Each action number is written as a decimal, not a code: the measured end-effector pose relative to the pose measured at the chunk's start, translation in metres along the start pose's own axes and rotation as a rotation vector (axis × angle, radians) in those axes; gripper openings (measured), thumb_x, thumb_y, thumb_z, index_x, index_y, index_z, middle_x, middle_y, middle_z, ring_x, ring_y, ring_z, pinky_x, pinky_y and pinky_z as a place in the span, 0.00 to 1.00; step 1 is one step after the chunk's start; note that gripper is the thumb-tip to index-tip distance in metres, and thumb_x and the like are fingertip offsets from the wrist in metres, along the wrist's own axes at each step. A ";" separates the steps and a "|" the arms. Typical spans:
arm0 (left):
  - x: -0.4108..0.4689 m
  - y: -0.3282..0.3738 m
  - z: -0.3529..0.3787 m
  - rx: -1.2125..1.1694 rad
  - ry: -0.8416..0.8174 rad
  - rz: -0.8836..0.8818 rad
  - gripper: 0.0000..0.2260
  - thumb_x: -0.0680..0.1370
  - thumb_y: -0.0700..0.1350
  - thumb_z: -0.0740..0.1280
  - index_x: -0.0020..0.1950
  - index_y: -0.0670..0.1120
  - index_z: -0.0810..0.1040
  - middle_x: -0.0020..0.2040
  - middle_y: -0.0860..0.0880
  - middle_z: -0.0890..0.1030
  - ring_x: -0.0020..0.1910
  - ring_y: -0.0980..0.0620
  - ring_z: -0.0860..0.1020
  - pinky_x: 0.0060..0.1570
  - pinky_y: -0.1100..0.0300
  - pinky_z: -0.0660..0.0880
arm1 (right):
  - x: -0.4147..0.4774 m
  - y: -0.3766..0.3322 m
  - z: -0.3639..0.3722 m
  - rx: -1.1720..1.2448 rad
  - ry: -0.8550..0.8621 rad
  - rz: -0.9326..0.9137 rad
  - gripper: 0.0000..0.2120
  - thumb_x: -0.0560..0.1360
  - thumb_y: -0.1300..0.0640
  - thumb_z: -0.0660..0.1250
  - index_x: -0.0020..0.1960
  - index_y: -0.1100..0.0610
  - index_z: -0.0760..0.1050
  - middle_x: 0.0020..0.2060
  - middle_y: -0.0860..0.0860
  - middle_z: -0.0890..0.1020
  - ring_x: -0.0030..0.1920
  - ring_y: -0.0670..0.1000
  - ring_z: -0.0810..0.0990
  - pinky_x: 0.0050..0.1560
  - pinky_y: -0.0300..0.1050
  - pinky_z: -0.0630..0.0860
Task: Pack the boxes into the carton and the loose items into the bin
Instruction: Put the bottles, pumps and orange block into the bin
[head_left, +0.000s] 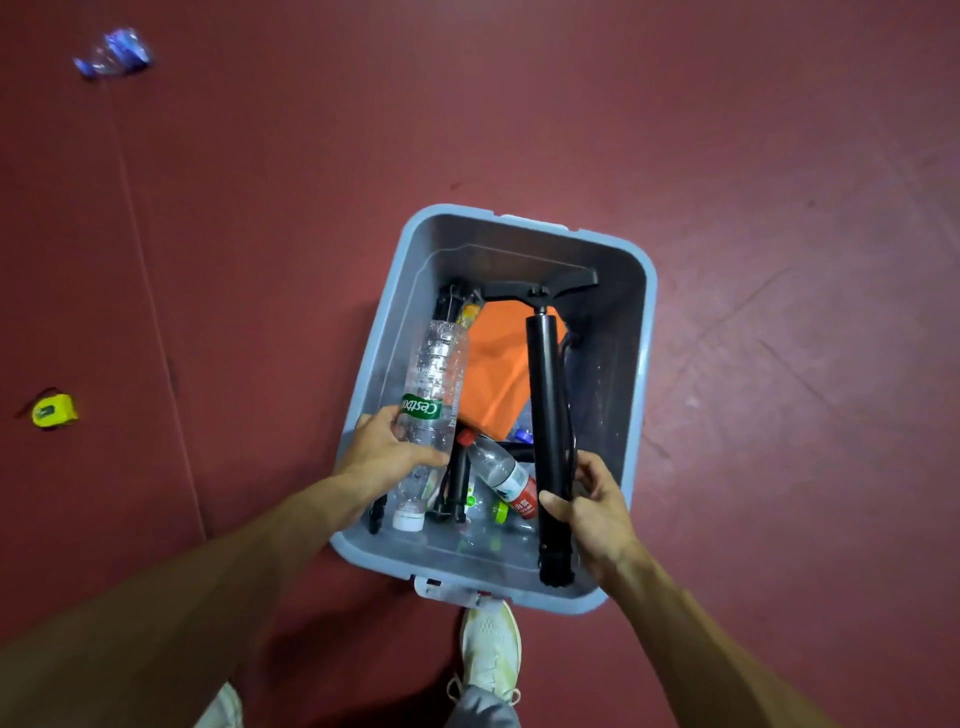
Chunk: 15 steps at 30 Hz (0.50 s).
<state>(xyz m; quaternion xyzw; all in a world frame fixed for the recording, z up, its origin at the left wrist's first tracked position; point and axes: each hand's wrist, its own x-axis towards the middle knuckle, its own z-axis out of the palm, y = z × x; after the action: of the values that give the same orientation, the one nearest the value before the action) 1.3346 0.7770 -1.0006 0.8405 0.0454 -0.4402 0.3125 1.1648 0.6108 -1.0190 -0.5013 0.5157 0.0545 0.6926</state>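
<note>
A grey-blue plastic bin (641, 332) stands on the red floor in front of me. My left hand (387, 449) grips a clear empty bottle with a green label (434, 374), held over the bin's left side with its white cap toward me. My right hand (592, 512) holds the lower end of a black hand pump (545, 395), whose T-handle points to the bin's far wall. Inside lie an orange pouch (496, 374), a red-capped bottle (501, 473) and black folded rods (457, 478).
A yellow tape measure (53, 410) lies on the floor at the far left. A crumpled clear bottle with a blue label (114, 52) lies at the top left. My white shoe (488, 654) stands just below the bin's white latch (447, 590).
</note>
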 end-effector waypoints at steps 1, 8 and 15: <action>0.003 0.001 0.000 0.007 -0.002 0.010 0.32 0.64 0.46 0.79 0.64 0.49 0.71 0.61 0.47 0.72 0.56 0.50 0.74 0.60 0.55 0.71 | 0.003 0.002 0.003 0.051 0.012 -0.003 0.20 0.71 0.76 0.67 0.52 0.53 0.75 0.42 0.48 0.82 0.42 0.48 0.79 0.42 0.43 0.77; 0.026 0.006 0.007 0.094 -0.012 0.043 0.35 0.67 0.47 0.77 0.71 0.47 0.66 0.62 0.47 0.67 0.56 0.50 0.71 0.58 0.57 0.69 | 0.055 0.026 0.025 0.022 0.205 0.130 0.18 0.74 0.68 0.68 0.61 0.59 0.69 0.46 0.53 0.79 0.48 0.55 0.80 0.55 0.58 0.79; 0.049 -0.018 0.025 0.170 0.023 0.045 0.36 0.67 0.46 0.78 0.71 0.48 0.66 0.63 0.48 0.66 0.59 0.49 0.71 0.64 0.53 0.69 | 0.089 0.046 0.017 -0.518 0.245 0.282 0.22 0.71 0.63 0.65 0.65 0.62 0.72 0.55 0.57 0.81 0.56 0.57 0.79 0.58 0.44 0.75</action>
<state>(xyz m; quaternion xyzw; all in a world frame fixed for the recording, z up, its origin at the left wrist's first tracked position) 1.3404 0.7676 -1.0574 0.8697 -0.0074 -0.4258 0.2496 1.1901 0.6071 -1.1175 -0.5874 0.6288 0.2186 0.4603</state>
